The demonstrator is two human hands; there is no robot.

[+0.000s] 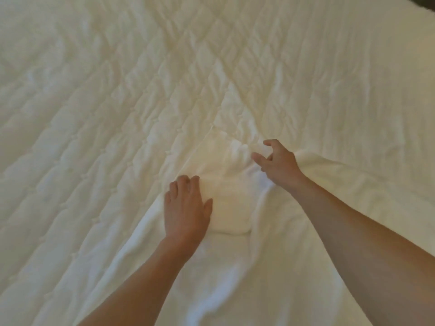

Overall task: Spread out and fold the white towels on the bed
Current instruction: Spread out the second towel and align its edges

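Looking down from the near edge, what comes first?

Two bare arms, both cut off by the bottom of the frame: the left forearm point(131, 283) and the right forearm point(364, 243), which enters from the lower right corner. Under them lies the white towel point(211, 290), rumpled and running out of view at the bottom.

Where does the towel sit on the bed?

On the near part of the bed point(106, 95), spreading toward the right. It is white on white, so its right border is hard to trace, and I cannot tell whether it is one towel or more. A hemmed edge point(188, 161) runs diagonally up from the left hand to a corner beyond both hands.

And the hands?

The left hand point(186, 208) rests palm down on the towel, grip wide, fingers nearly straight, just beside a thicker folded pad point(231, 208) of cloth. The right hand point(277, 165), a little farther off, is curled like a claw over a wrinkle, thumb and forefinger apart. Whether that grip holds cloth I cannot tell, because the palm side is hidden.

Beyond that?

Quilted bed cover fills the rest, its stitching soft and blurred. A dark patch point(423, 2) shows at the top right corner, too small to name.
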